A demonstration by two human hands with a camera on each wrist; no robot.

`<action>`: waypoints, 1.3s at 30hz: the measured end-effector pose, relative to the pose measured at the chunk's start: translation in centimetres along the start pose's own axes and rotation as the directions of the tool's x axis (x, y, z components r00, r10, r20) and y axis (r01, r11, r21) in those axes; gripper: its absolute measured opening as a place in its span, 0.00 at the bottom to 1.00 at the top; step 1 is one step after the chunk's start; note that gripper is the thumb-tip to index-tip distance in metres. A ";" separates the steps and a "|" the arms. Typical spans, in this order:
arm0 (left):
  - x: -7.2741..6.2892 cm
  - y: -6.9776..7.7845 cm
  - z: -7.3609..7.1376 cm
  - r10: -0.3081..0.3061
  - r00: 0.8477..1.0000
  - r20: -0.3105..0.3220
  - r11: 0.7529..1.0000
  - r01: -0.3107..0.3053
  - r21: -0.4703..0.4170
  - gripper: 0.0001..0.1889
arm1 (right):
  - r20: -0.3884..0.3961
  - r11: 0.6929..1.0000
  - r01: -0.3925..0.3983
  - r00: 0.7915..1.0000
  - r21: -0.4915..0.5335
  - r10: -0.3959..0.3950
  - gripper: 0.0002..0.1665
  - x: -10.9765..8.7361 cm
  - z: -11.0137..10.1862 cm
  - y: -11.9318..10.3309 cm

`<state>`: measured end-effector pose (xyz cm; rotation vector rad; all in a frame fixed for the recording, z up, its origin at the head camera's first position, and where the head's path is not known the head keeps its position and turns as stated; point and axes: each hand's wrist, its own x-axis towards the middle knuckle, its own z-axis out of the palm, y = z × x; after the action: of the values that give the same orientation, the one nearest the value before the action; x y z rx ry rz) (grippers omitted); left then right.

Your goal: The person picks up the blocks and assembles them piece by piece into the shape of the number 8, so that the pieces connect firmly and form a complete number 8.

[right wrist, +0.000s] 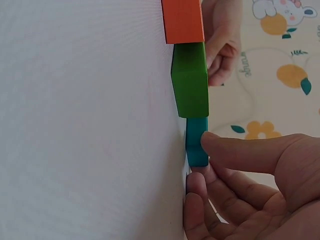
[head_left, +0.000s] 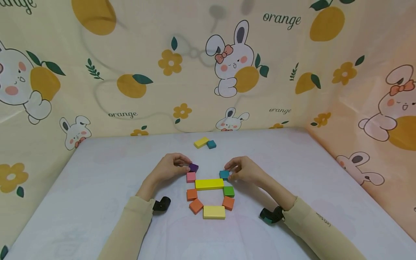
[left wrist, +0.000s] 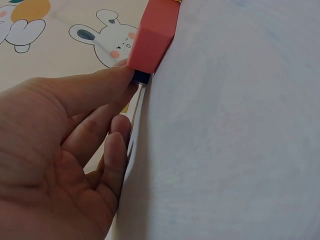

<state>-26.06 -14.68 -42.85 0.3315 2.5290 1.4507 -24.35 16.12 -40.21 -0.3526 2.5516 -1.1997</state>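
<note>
With thumb and fingers, my left hand pinches a dark purple block just behind a pink block. In the left wrist view the pink block hides most of the purple one. My right hand holds a teal block between thumb and fingers; in the right wrist view this teal block is beside a green block. A long yellow block lies between the two sides. Nearer me are orange blocks and a pale yellow block, forming a rounded outline.
Farther back on the white table, a yellow block and a second teal block lie against each other. A printed cloth with rabbits and oranges rises behind the table and along its sides.
</note>
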 end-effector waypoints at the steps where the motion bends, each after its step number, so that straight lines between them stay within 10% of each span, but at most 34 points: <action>1: 0.0 0.0 0.0 0.000 1.000 0.000 1.000 0.000 -0.001 0.11 | -0.001 1.000 0.001 1.000 0.001 -0.001 0.18 0.0 0.0 0.0; 29: -0.1 0.0 0.2 -0.014 1.000 -0.020 1.000 0.014 0.023 0.12 | -0.008 1.000 -0.021 1.000 -0.011 0.021 0.14 0.1 -0.9 -0.2; 39: 0.0 -0.1 0.4 0.012 1.000 -0.015 1.000 -0.011 0.028 0.12 | -0.045 0.979 0.182 0.983 0.097 -0.178 0.18 4.7 -3.7 -0.2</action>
<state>-25.96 -14.41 -43.16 0.3419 2.5656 1.4277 -30.07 17.03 -38.60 -0.5538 2.5216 -1.4048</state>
